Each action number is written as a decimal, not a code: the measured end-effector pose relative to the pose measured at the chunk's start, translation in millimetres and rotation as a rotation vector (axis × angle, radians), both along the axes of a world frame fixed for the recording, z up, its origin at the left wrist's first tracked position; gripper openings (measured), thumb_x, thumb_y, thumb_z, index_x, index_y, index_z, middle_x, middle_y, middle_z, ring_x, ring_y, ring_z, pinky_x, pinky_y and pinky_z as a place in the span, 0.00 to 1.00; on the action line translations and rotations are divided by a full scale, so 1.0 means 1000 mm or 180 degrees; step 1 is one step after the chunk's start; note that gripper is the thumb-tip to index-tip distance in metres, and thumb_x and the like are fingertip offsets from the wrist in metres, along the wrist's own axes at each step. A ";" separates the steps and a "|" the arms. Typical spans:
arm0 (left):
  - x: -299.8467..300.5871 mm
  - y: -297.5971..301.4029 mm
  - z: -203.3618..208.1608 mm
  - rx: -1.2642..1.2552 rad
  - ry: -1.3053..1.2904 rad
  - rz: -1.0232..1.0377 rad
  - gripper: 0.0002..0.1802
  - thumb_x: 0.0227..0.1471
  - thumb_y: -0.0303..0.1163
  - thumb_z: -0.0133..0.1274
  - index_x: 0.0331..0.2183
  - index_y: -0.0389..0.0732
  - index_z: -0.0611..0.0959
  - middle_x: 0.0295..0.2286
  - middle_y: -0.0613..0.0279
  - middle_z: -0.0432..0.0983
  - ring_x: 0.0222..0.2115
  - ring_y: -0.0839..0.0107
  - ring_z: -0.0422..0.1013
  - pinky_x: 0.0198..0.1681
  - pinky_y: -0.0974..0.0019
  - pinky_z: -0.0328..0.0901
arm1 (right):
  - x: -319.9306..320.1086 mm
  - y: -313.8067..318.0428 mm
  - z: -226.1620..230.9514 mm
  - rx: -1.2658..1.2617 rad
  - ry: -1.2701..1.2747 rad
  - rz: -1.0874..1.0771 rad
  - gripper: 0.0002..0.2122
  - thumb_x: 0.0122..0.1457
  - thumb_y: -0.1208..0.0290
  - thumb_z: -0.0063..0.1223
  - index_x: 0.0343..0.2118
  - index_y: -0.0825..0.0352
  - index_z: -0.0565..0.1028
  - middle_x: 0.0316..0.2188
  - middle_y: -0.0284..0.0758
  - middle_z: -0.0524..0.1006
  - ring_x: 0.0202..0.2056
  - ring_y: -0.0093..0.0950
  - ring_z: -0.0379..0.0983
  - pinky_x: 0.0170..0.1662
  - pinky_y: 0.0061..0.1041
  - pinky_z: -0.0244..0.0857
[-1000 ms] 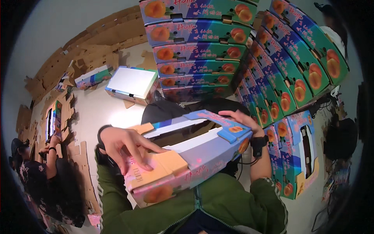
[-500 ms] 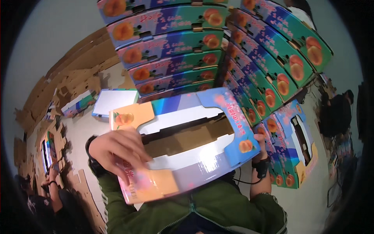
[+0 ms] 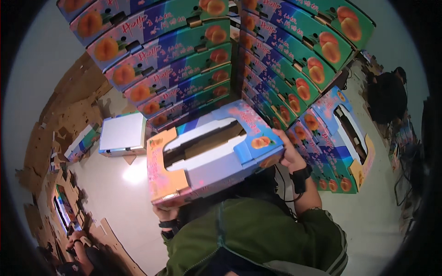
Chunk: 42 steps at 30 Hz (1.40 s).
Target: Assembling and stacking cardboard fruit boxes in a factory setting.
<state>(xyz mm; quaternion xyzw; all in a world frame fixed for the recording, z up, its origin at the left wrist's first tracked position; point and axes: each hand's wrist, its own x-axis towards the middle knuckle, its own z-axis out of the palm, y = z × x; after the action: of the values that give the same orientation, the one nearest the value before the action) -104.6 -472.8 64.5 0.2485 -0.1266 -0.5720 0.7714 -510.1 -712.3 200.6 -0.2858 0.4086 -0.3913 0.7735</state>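
Between my two hands hangs a printed cardboard fruit box (image 3: pixel 214 170), blue, lilac and orange with peach pictures. Its top has a long opening edged by white flaps, with brown cardboard visible inside. My right hand (image 3: pixel 291 154) grips the box's right end, thumb near the top edge and the other fingers partly hidden. Under the lower left corner, my left hand (image 3: pixel 165 214) supports the box, its fingers mostly hidden beneath. The box is held in front of my body, slightly tilted.
Tall stacks of similar boxes rise ahead, one at left (image 3: pixel 156 69) and one at right (image 3: pixel 299 60). More boxes (image 3: pixel 329 142) stand at my right. A white-topped box (image 3: pixel 123 132) sits on the floor at left, near flattened cardboard (image 3: pixel 78 108). Other people work at both sides.
My left hand has moved from the top of the box's left end to beneath its lower left corner. The box's end flaps sit folded down, and my view has shifted.
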 end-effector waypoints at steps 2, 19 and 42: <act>0.037 0.005 -0.010 0.0144 -0.0397 -0.0258 0.38 0.58 0.57 0.44 0.61 0.42 0.67 0.56 0.53 0.69 0.54 0.51 0.68 0.57 0.41 0.63 | 0.007 -0.002 0.013 -0.0074 -0.0153 0.0020 0.26 0.65 0.48 0.47 0.54 0.67 0.72 0.51 0.37 0.77 0.51 0.30 0.75 0.58 0.31 0.65; 0.033 -0.104 0.162 -0.2456 -0.2497 -0.0587 0.18 0.56 0.39 0.58 0.40 0.32 0.81 0.41 0.50 0.77 0.40 0.57 0.73 0.43 0.51 0.68 | -0.082 0.033 -0.021 -0.0264 -0.0048 -0.1670 0.29 0.66 0.49 0.44 0.61 0.68 0.60 0.55 0.48 0.67 0.51 0.48 0.73 0.52 0.46 0.72; -0.114 -0.118 0.115 -0.0333 -0.1150 -0.1562 0.47 0.46 0.29 0.63 0.61 0.41 0.55 0.46 0.57 0.69 0.45 0.66 0.71 0.49 0.61 0.68 | -0.032 0.122 0.042 -0.2114 0.0994 -0.1417 0.62 0.32 0.32 0.70 0.66 0.68 0.53 0.64 0.41 0.60 0.65 0.36 0.56 0.66 0.40 0.53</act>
<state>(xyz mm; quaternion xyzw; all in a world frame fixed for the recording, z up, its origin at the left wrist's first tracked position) -218.5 -590.8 179.5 0.2682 -0.3471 -0.6805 0.5870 -542.0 -590.4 242.2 -0.4800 0.4243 -0.6110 0.4650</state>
